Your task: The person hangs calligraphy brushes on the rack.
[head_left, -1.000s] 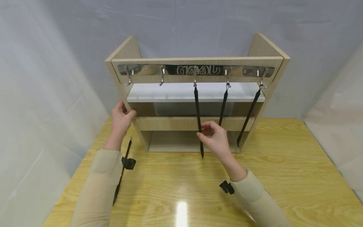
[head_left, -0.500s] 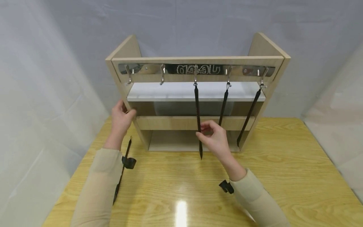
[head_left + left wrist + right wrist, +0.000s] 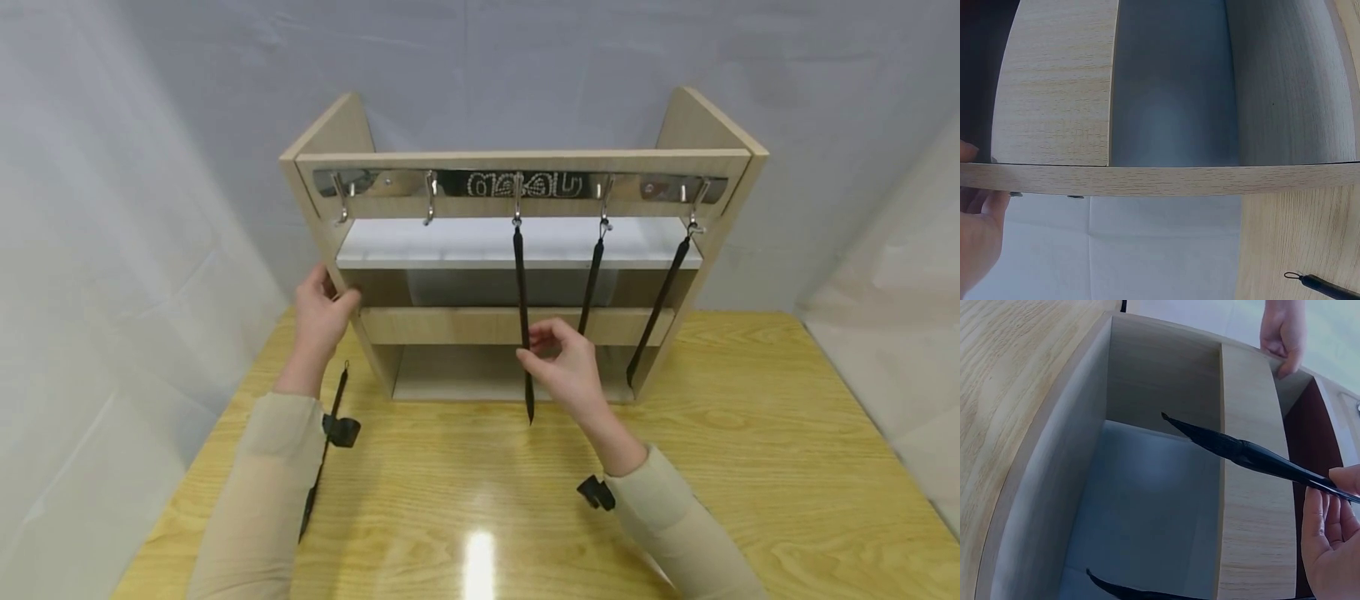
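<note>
A black calligraphy brush point(image 3: 521, 287) hangs by its loop from the middle hook of a metal hook rail point(image 3: 452, 184). My right hand point(image 3: 568, 367) pinches its handle low down between thumb and fingers. In the right wrist view the dark bristle tip of this brush point(image 3: 1210, 439) points away from the hand. Two more brushes, one point(image 3: 592, 279) on the fourth hook and one point(image 3: 660, 304) on the far right hook, hang alongside. My left hand point(image 3: 318, 321) grips the left side panel of the wooden shelf point(image 3: 420, 327), thumb on the inner side and fingers behind.
Another black brush point(image 3: 339, 396) lies on the wooden table point(image 3: 450, 475), partly behind the left sleeve point(image 3: 262, 483). The two left hooks, one point(image 3: 340, 200) at the end and one point(image 3: 429, 200) beside it, hold nothing. A pale curtain point(image 3: 510, 75) stands behind the shelf.
The lower end of the pinched brush has shifted slightly left with my right hand. My left hand stays in place on the shelf panel.
</note>
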`<act>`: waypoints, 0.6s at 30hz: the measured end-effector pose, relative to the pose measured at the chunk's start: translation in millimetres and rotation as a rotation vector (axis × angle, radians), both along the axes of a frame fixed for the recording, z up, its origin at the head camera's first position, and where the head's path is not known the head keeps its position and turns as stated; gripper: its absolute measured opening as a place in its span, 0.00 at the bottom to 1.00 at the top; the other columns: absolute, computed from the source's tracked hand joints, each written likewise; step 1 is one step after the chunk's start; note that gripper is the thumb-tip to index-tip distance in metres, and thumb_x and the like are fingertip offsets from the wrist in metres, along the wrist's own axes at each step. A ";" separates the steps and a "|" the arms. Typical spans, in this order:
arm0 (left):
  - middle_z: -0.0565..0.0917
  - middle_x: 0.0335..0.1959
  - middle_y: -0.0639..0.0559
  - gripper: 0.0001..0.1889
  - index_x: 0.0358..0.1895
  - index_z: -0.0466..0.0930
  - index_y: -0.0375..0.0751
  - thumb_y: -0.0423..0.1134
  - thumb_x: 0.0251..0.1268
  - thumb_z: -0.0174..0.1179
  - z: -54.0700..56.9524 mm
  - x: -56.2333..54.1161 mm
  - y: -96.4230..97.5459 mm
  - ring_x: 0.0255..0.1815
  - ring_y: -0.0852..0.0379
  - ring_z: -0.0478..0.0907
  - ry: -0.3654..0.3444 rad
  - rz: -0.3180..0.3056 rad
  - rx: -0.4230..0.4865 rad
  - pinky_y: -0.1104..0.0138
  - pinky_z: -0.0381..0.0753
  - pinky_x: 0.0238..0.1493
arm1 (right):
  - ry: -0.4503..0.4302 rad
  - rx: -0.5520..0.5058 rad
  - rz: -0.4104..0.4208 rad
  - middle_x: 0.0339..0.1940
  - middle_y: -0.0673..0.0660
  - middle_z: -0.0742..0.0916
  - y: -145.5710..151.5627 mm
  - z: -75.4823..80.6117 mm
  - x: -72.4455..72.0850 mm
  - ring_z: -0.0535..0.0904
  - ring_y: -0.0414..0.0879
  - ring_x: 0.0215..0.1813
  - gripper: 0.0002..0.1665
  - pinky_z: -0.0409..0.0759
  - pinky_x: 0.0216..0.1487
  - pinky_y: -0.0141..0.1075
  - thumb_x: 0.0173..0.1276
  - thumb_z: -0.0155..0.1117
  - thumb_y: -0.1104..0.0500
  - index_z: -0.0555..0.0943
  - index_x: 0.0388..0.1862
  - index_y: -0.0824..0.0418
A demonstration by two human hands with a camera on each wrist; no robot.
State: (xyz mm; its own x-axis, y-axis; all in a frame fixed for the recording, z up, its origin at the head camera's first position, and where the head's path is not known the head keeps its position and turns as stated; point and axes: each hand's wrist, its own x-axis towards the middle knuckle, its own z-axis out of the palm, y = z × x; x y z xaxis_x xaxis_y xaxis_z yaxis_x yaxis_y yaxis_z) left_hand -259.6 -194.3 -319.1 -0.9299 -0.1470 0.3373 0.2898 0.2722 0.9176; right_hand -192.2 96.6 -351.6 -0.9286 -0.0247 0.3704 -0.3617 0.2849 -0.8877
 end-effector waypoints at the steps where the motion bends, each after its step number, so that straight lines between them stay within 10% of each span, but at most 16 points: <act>1: 0.71 0.54 0.36 0.26 0.58 0.65 0.31 0.22 0.50 0.47 -0.1 0.0 0.0 0.54 0.45 0.68 0.002 0.000 0.001 0.59 0.72 0.51 | 0.001 0.003 -0.002 0.32 0.61 0.79 0.1 -0.9 -0.7 0.75 0.49 0.35 0.14 0.78 0.31 0.29 0.50 0.64 0.71 0.76 0.38 0.70; 18: 0.72 0.53 0.37 0.26 0.57 0.65 0.32 0.21 0.49 0.47 -2.3 -1.9 -0.8 0.52 0.48 0.69 0.017 0.000 0.009 0.60 0.73 0.51 | 0.157 0.049 -0.065 0.32 0.61 0.80 -5.7 -13.8 -19.9 0.77 0.50 0.35 0.11 0.80 0.33 0.33 0.52 0.62 0.71 0.76 0.36 0.70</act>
